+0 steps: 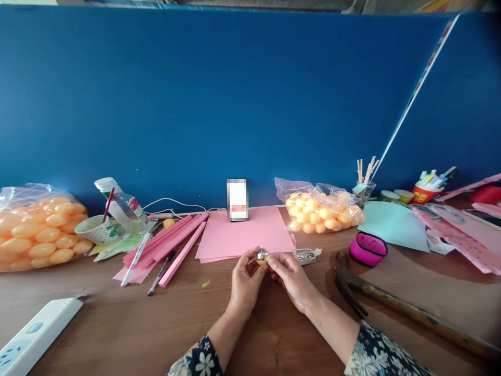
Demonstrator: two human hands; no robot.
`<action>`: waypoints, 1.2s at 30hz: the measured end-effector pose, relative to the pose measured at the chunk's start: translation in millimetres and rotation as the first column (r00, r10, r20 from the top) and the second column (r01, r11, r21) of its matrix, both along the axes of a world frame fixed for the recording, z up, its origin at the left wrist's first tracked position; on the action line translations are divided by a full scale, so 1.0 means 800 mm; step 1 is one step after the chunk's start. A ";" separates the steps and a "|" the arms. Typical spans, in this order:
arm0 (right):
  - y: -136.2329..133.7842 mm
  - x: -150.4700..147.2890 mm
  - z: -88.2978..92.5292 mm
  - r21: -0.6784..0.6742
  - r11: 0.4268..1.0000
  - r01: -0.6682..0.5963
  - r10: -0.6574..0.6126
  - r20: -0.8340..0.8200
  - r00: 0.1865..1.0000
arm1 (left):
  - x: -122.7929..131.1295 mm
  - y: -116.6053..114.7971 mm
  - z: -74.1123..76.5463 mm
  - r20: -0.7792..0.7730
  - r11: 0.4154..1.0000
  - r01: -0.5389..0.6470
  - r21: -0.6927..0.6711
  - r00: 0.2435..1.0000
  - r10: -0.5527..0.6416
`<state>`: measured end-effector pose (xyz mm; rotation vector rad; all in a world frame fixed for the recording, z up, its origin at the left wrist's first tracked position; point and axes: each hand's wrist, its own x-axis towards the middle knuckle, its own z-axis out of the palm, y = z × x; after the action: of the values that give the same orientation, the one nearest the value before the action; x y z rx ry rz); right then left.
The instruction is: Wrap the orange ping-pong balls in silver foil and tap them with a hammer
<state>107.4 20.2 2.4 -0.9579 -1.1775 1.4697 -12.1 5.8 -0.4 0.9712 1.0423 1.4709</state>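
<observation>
Between my two hands is a small shiny ball, silvery on top and orange-gold lower down; its exact kind is too small to make out. My left hand is closed, with its thumb and fingers around the ball's left side. From the right, my right hand pinches the ball's edge with thumb and forefinger. Just beyond my right hand lies a small clear packet with silvery contents. Pink paper sheets lie beyond the hands, and a phone stands upright on them.
Bags of orange balls stand at back right and far left. Pink strips, pens, a paper cup and a tilted bottle are left. A hammer and magenta band lie right; a power strip is front left.
</observation>
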 end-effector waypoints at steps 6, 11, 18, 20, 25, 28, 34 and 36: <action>0.000 0.000 0.000 -0.001 1.000 0.004 -0.004 0.003 1.000 | 0.000 0.001 -0.001 0.025 1.000 -0.001 -0.007 1.000 0.001; 0.000 0.000 0.002 -0.007 1.000 0.005 -0.005 0.000 1.000 | 0.000 0.001 0.001 0.024 1.000 -0.004 -0.015 1.000 0.004; -0.001 0.000 0.003 -0.019 1.000 0.012 -0.012 -0.004 1.000 | 0.001 0.000 0.002 0.044 1.000 -0.003 -0.023 0.999 0.004; -0.001 0.000 0.004 -0.022 1.000 0.010 -0.010 -0.003 1.000 | 0.001 0.000 0.001 0.047 1.000 -0.003 -0.019 0.999 0.003; -0.001 0.000 0.004 -0.026 1.000 0.005 -0.005 -0.009 1.000 | 0.000 0.000 0.001 0.044 1.000 -0.003 -0.014 0.999 0.003; -0.001 0.000 0.003 -0.015 1.000 -0.002 0.002 -0.016 1.000 | 0.000 0.001 0.002 0.040 1.000 -0.006 -0.017 0.999 0.007; -0.002 -0.001 0.006 -0.005 1.000 0.002 -0.002 -0.029 1.000 | 0.000 0.000 0.003 0.054 1.000 0.005 -0.016 0.999 -0.004; -0.002 -0.001 0.006 -0.020 0.999 0.024 -0.025 -0.056 0.998 | -0.001 0.000 0.003 0.080 1.000 0.007 -0.027 0.997 -0.004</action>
<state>106.3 18.5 6.9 -0.9358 -1.1090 1.4816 -12.5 5.7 2.2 0.8882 0.9980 1.4759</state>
